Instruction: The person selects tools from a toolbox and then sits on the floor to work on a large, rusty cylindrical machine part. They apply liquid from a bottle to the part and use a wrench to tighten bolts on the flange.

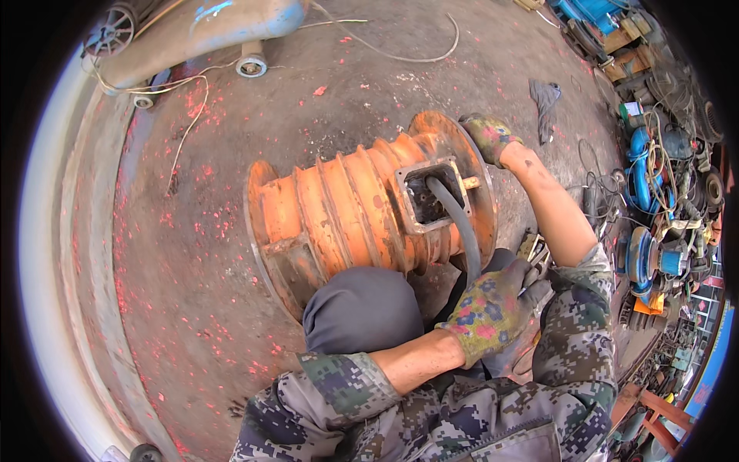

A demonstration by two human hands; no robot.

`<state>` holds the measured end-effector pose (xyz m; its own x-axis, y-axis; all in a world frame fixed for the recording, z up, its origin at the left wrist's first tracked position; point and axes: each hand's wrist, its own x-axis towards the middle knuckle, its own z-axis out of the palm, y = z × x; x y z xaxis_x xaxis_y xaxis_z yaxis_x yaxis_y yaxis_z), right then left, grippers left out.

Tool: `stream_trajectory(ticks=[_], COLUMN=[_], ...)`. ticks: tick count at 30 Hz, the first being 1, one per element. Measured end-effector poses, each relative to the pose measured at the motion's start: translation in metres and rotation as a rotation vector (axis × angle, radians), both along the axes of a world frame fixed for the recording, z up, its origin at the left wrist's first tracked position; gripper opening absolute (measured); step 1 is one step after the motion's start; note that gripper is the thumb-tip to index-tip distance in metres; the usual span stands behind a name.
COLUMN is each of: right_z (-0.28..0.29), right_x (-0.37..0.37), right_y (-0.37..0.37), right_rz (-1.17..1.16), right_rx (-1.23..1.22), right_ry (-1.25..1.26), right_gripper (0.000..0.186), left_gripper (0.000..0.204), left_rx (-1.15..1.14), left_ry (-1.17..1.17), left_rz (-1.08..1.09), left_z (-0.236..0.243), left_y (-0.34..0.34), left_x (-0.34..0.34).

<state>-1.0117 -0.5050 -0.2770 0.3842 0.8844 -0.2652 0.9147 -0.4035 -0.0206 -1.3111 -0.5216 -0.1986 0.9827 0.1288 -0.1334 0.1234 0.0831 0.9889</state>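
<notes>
An orange, ribbed cylindrical housing [350, 215] with rusty end flanges lies on its side before my dark-clad knee [362, 308]. An open square box on it shows a dark interior, and a thick grey cable [462, 231] arches out toward me. My right hand [489, 138], in a flowered glove, grips the rim of the right flange at the top. My left hand [493, 312], gloved alike, reaches across my body beside the lower cable, with its grey-coated fingers curled. What is in those fingers is hard to make out.
A wheeled, scuffed tank [192, 38] with thin hoses stands at the upper left. A grey cloth [543, 104] lies on the red-speckled concrete floor [177, 292]. Along the right are piled pumps [639, 254], blue pipes, wires and metal parts. A pale curved edge runs along the left.
</notes>
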Motion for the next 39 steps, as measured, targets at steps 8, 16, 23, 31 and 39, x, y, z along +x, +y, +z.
stream_trajectory(ticks=[8, 16, 23, 31, 39], right_z=[0.008, 0.018, 0.015, -0.009, 0.010], right_x=[-0.013, -0.016, -0.014, 0.003, -0.009], right_y=[0.000, 0.016, 0.007, 0.007, -0.001], right_rz=[-0.033, -0.173, -0.134, 0.017, -0.139], right_rx=[0.050, -0.095, 0.030, 0.001, -0.001], right_ry=[0.084, 0.159, 0.113, -0.074, 0.152], right_gripper=[0.029, 0.028, 0.028, 0.024, 0.027], left_gripper=[0.044, 0.038, 0.036, 0.035, 0.032], left_rx=[0.026, 0.073, 0.049, -0.005, -0.058], left_ry=[0.076, 0.105, 0.033, 0.100, 0.116], left_rz=[-0.074, -0.069, -0.054, -0.116, -0.099], left_z=[0.008, 0.016, 0.011, 0.011, 0.013], left_y=[0.013, 0.016, 0.012, 0.014, 0.013], left_x=[-0.001, -0.002, 0.001, 0.005, 0.003])
